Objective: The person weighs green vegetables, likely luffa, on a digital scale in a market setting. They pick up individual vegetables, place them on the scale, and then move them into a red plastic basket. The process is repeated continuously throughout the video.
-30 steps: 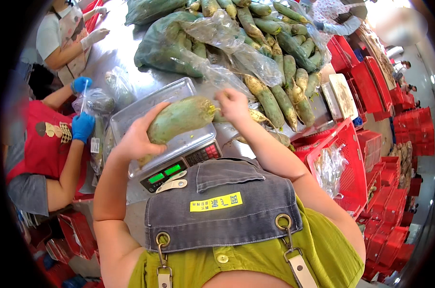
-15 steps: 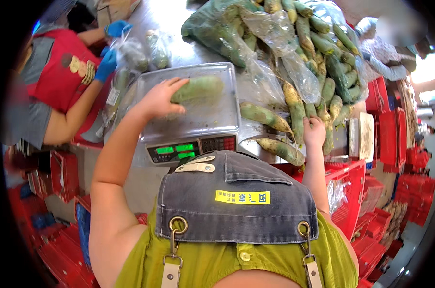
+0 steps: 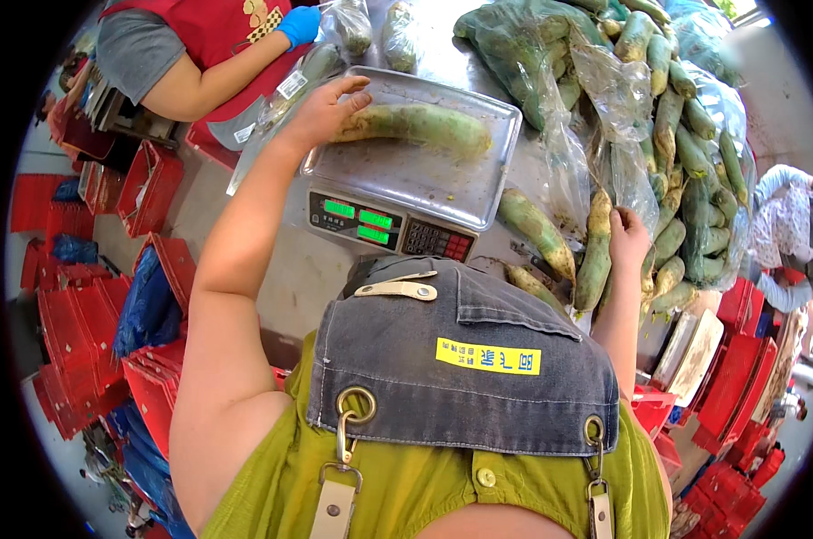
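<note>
A long green radish (image 3: pixel 415 128) lies across the metal tray of a weighing scale (image 3: pixel 406 184), whose green display is lit. My left hand (image 3: pixel 330 112) rests at the radish's left end, its fingers stretched and apart. On the right, my right hand (image 3: pixel 631 238) has its fingers curled in at the side of an upright-lying green radish (image 3: pixel 595 256) at the edge of the pile; part of the grip is hidden. Two more radishes lie between scale and hand: a larger one (image 3: pixel 536 229) and one partly covered by my apron (image 3: pixel 532 286).
Behind my right hand spreads a heap of radishes (image 3: pixel 694 153) with clear plastic bags (image 3: pixel 608 90) and a green bag (image 3: pixel 509 54). Bagged radishes (image 3: pixel 399 40) lie beyond the scale. A blue-gloved co-worker's hand (image 3: pixel 298 27) is at far left. Red crates (image 3: pixel 150 184) stand around.
The view has shifted, so the scale and pile sit differently in it. The radish on the tray, blurred before, now shows sharp, with my left hand at its left end. My right hand stays by the pile.
</note>
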`<control>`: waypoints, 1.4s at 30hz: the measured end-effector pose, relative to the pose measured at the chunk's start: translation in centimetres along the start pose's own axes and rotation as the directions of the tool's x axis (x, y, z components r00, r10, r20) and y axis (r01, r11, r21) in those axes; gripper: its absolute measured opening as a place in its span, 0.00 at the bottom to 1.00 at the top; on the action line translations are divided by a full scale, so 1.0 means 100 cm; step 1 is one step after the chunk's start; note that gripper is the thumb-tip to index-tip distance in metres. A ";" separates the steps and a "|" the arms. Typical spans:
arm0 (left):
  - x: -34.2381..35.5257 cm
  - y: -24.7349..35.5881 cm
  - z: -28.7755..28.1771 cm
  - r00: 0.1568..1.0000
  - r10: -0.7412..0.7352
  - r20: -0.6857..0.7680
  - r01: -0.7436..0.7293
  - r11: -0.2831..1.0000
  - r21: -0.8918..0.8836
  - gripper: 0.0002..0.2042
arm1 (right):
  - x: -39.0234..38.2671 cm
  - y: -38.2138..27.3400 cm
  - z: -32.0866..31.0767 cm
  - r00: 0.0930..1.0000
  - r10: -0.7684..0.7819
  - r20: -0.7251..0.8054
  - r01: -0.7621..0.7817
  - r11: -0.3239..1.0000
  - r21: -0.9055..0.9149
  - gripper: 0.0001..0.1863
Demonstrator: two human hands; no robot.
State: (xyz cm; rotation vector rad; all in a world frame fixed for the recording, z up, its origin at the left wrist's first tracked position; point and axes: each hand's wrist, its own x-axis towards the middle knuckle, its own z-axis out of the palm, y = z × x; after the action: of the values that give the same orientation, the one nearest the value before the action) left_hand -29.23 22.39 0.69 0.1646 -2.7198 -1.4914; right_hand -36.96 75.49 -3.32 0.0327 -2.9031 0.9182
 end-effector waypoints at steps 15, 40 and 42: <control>0.035 0.026 0.053 0.987 -0.153 -0.038 0.157 0.925 0.347 0.29 | 0.132 -0.029 0.068 0.934 -0.023 0.357 -0.083 0.957 0.279 0.16; 0.103 0.087 0.169 0.987 0.061 -0.146 -0.067 0.997 -0.035 0.21 | 0.200 -0.096 0.156 0.855 0.417 0.308 -0.499 0.822 0.274 0.40; 0.081 0.105 0.184 0.996 0.013 -0.091 -0.027 0.988 -0.151 0.21 | 0.203 -0.079 0.166 0.824 0.398 0.402 -0.557 0.696 0.453 0.38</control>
State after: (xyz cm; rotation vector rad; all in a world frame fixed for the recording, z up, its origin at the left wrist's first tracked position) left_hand -39.54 42.55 -0.51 0.1933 -2.5190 -1.6368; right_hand -58.20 59.66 -10.32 -0.6529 -2.7892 1.9794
